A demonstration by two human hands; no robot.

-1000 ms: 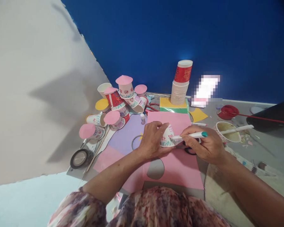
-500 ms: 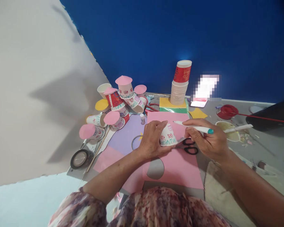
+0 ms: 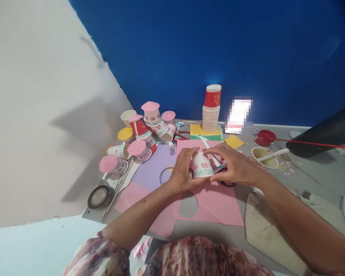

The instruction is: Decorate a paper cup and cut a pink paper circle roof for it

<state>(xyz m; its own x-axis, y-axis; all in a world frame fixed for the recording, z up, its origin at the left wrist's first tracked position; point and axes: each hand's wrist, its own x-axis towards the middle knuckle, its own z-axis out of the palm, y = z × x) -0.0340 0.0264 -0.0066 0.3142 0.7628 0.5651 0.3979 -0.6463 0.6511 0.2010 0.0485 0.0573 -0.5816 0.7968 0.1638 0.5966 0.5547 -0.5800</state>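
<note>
The paper cup [image 3: 202,169] is white and upside down, its narrow base uppermost and its wide rim lowest; a green zigzag runs round it just above the rim, small red flower-like drawings sit over that, and pinkish lines show higher up, partly covered by fingertips; it is held over the pink paper sheet [image 3: 218,209], between the middle of the tabletop [image 3: 301,174] and its near edge; whether the rim touches the paper cannot be told.

The left hand [image 3: 183,170] is half-spread and curved along the cup's left side, gripping it from base to rim; the right hand [image 3: 232,165] bends into a C, fingertips against the cup's upper right side and thumb low near the rim; a white marker [image 3: 209,149] is tucked among the right fingers, its green end low, its pale end slanting toward the far edge.

Black-handled scissors [image 3: 228,184] lie partly hidden beneath the right hand; decorated cups [image 3: 140,130], several with pink paper tops [image 3: 137,148], crowd toward the far left corner; a stack of cups [image 3: 211,118] stands by the far edge; a roll of tape [image 3: 99,197] lies near the near left corner.
</note>
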